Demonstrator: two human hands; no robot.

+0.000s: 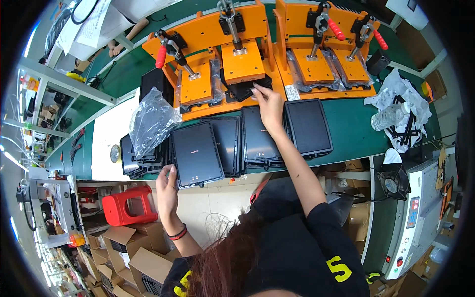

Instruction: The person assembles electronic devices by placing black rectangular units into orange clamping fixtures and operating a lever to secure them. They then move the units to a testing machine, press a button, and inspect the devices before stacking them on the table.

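Note:
My left hand (167, 192) has its fingers closed on the lower left edge of a black rectangular plastic cover (197, 157), which is tilted over the stacks by the bench edge. My right hand (269, 108) reaches up to the orange clamping fixture (242, 62). Its thumb and fingers pinch the edge of a thin black piece (241, 91) below the raised middle press block; much of that piece is hidden. Beside my right forearm are stacked black covers (260, 136) and another black cover with a raised rim (309, 126).
A second orange fixture (321, 67) with red-handled toggle clamps stands at the right. Crumpled clear plastic (154, 121) lies over black covers on the left. A clear bottle (391, 116) rests by white wrapping. Below are a red stool (127, 207) and cardboard boxes (148, 265).

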